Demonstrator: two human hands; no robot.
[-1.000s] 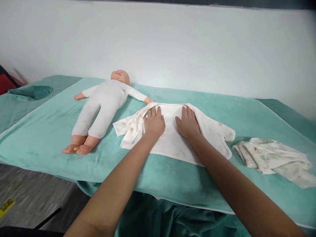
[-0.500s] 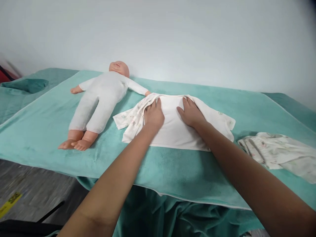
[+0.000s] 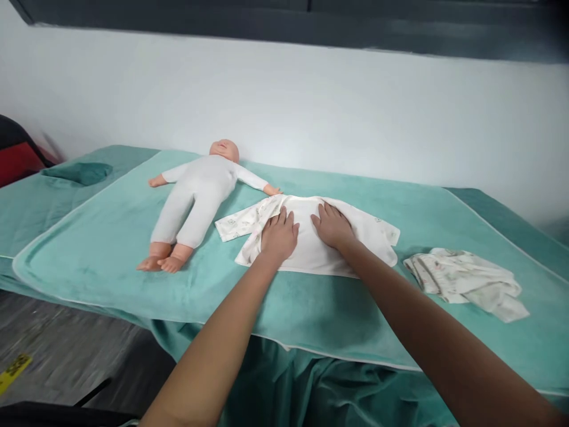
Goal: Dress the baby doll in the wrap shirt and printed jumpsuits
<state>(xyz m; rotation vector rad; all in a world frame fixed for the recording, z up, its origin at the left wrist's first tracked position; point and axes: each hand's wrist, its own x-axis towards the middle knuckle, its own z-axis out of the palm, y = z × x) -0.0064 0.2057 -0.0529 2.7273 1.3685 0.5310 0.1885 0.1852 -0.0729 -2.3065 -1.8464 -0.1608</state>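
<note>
A small white baby shirt (image 3: pixel 311 255) with a faint print lies spread open on the green cover, its sleeves out to both sides. My left hand (image 3: pixel 280 237) rests flat on its inner face, near the left front edge, with the fingers stretched out. On the right half, my right hand (image 3: pixel 333 226) presses flat with fingers extended and the thumb apart. To the left a baby doll (image 3: pixel 198 190) in a white body lies on its back, one hand close to the shirt's collar.
A crumpled printed baby garment (image 3: pixel 466 276) lies to the right on the green cover (image 3: pixel 111 261). Behind the table stands a white wall (image 3: pixel 311 118) with a dark panel above. A red and black object (image 3: pixel 20 163) is at the far left.
The camera view has tilted up, bringing the dark panel into sight. Both hands stay flat on the shirt, with only slight shifts in their finger positions.
</note>
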